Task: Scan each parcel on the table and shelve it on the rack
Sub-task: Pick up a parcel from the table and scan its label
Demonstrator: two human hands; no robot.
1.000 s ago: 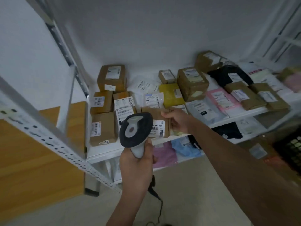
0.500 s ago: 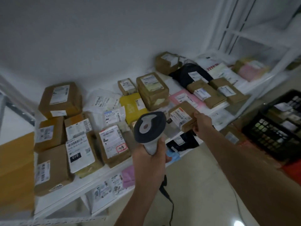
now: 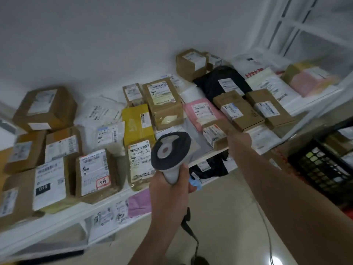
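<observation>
The scanner (image 3: 170, 150) in your left hand (image 3: 168, 190) is pale grey with a dark grey rim and a reddish dot on its top. The small parcel (image 3: 217, 135) at your right hand (image 3: 238, 139) is brown cardboard with a white barcoded label. On the white rack shelf (image 3: 63, 219) you see a yellow mailer (image 3: 136, 122), a pink mailer (image 3: 198, 109), a black bag (image 3: 214, 79) and brown boxes with white labels. The crate (image 3: 322, 169) on the right is black.

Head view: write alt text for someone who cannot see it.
A person's right hand sets a small brown parcel on a white rack shelf crowded with labelled parcels, while the left hand grips a corded barcode scanner in front.
</observation>
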